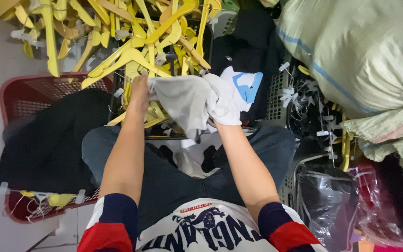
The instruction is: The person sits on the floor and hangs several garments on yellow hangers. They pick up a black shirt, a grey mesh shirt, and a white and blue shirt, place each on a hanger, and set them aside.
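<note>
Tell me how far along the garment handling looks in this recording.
Looks done: dark clothes lie heaped on the red basket. In hand: the left hand and right hand both grip a white garment over the lap, no hanger in it. Left: a big pile of yellow hangers lies unused, and more dark clothing waits in the basket ahead.

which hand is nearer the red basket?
Left. The left hand grips the grey-white garment just right of the red basket's far corner. The right hand, wrapped in the same garment, is farther right, beside the black clothes.
</note>
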